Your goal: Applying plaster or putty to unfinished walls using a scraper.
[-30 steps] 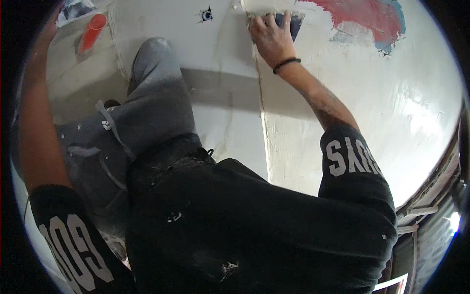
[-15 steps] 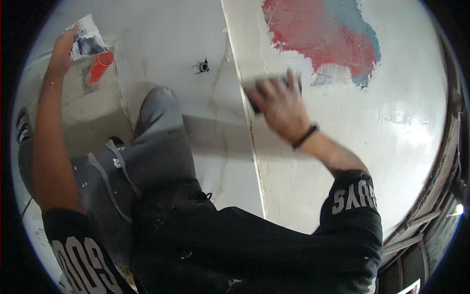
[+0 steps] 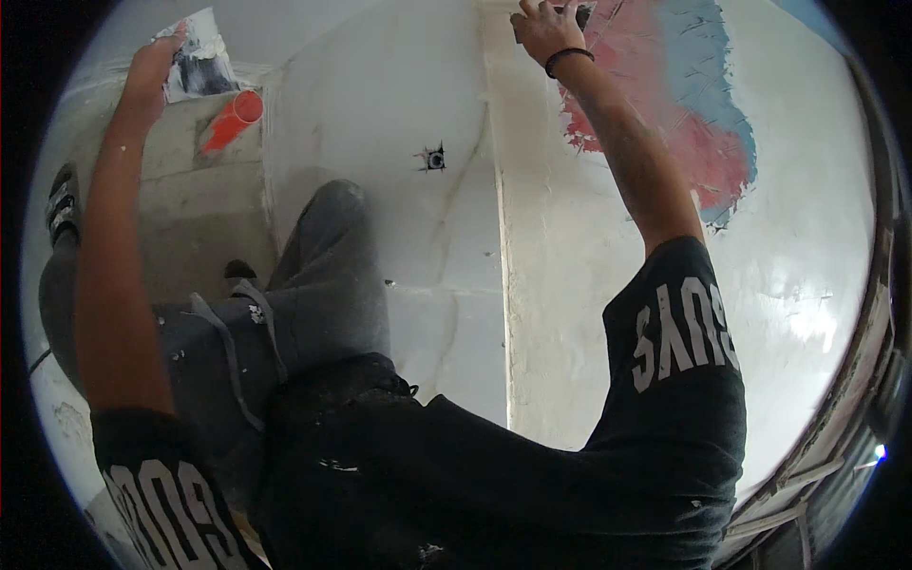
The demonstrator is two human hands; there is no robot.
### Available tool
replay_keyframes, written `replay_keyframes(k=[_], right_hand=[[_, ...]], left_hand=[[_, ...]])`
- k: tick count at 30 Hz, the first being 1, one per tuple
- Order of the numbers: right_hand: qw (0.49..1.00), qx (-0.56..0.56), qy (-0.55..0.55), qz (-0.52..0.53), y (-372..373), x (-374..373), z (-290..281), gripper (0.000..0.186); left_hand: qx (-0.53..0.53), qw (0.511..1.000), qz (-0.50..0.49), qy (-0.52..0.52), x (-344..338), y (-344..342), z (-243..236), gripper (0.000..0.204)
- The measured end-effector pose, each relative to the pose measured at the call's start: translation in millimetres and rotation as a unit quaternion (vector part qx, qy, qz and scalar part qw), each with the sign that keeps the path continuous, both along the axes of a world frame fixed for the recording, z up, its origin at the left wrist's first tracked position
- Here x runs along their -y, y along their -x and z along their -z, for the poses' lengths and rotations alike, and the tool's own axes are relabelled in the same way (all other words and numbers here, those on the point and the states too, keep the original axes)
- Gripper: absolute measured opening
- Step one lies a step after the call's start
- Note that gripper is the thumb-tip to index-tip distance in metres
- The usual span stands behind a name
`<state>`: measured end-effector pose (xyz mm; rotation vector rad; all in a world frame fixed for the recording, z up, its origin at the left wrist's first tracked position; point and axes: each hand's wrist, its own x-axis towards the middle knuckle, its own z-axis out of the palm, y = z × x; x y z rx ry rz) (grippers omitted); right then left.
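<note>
In the far left, my left hand grips a broad putty knife, its flat blade smeared with white and dark putty. My right hand, with a black band at the wrist, is reached out to the top of the view. Its fingers are closed on a dark, flat putty spatula, mostly covered by the hand. This tool lies against the pale wall, at the left edge of a red and blue patch with ragged borders.
An orange pipe sticks up beside the left putty knife. A small dark-rimmed hole sits in the grey-white panel. A raised seam runs between the panels. My bent knee is near the panel; wooden framing lies at right.
My right hand has moved up and away along the wall with its spatula, from below the coloured patch to its left edge. The left hand still holds its putty knife; the view has shifted slightly.
</note>
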<state>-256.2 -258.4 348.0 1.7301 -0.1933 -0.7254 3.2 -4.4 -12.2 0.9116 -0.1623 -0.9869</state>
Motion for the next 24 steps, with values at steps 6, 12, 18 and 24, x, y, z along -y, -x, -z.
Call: replay_keyframes(k=[6, 12, 18, 24], right_hand=[[0.995, 0.085, -0.034, 0.047, -42.7, -59.4, -37.7, 0.020], [0.983, 0.132, -0.111, 0.066, -73.5, -23.6, -57.2, 0.027], [0.998, 0.019, -0.017, -0.053, -43.2, 48.4, 1.9, 0.033], [0.997, 0.026, -0.009, -0.072, -11.0, 48.6, 11.9, 0.028]], left_hand=[[0.014, 0.998, -0.029, -0.061, -7.6, -3.8, 1.7, 0.037], [-0.003, 0.999, 0.002, -0.033, -9.0, -5.7, 14.1, 0.040], [0.003, 0.996, -0.024, -0.091, -5.5, -5.1, 9.2, 0.039], [-0.030, 0.996, -0.023, -0.085, 0.6, 6.0, -15.7, 0.034]])
